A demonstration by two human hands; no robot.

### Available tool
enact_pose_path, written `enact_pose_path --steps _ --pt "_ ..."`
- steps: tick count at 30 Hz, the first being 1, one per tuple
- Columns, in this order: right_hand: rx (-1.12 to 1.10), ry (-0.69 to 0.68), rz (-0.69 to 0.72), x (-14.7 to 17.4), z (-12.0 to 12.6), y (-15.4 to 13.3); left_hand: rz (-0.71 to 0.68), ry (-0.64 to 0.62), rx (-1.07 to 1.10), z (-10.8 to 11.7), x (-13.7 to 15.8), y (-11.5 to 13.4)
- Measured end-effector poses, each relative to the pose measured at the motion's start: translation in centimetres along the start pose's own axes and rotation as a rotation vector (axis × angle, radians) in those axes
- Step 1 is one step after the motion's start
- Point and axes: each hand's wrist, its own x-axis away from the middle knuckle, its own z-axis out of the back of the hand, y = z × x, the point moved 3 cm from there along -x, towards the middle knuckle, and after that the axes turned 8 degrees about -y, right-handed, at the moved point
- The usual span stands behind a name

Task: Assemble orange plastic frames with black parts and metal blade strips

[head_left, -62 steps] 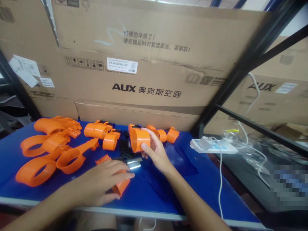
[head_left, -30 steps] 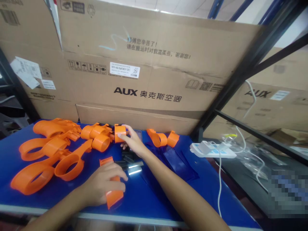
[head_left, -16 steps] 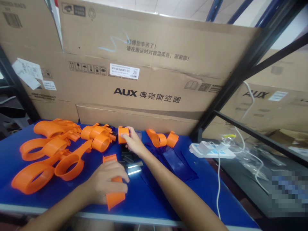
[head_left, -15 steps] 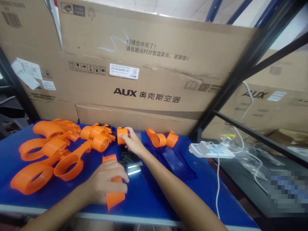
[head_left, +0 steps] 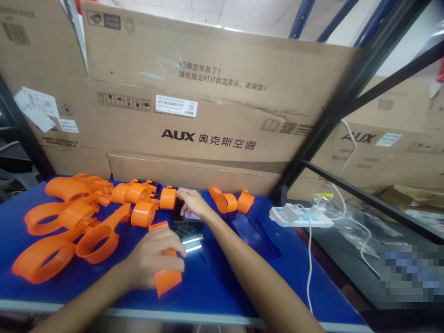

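My left hand is wrapped over an orange plastic part near the table's front edge; the hand covers its middle. Farther back, my right hand has its fingers stretched toward a short orange ring-shaped part. The fingertips are at that part's right edge, and I cannot tell whether they touch it. Beside it on the left lies another orange ring part. Small black strips lie between my hands, next to a shiny piece. Under my right hand a dark, phone-like slab is partly hidden.
Several orange loop-shaped parts cover the left of the blue table. Two orange pieces and dark blue sheets lie to the right. A white power strip with cables is at the right edge. Cardboard stands behind.
The orange ring part has moved left, beside the other rings, and my right hand has loosened from it. My left hand stays on its orange part. The view has shifted slightly.
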Motion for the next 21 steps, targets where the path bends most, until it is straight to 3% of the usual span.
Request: enact_pose_path --steps 3,5,7,11,14,17,21 --pt "0.028 0.077 0.062 1.6 2.1 -1.0 -0.04 0.03 0.014 0.1 -0.7 0.0" --pt "0.038 0.057 0.097 3.3 3.0 -1.6 -0.077 0.063 0.026 0.1 -1.7 0.1" --pt "0.029 -0.05 0.094 5.2 3.2 -1.9 -0.121 0.103 0.022 0.0 -3.1 0.2" --pt "-0.137 -0.412 0.057 8.6 2.3 -2.0 -0.241 0.158 0.014 -0.7 -6.5 0.4" --pt "-0.228 -0.38 0.131 9.3 2.5 -2.0 -0.294 0.098 0.035 -1.5 -8.3 0.3" --pt "-0.236 -0.212 0.222 9.2 3.7 -1.6 -0.09 0.07 0.061 -1.9 -8.6 -1.0" --pt "-0.258 0.083 0.251 8.7 5.3 -0.4 0.431 0.457 0.269 -1.8 -7.3 -4.5"
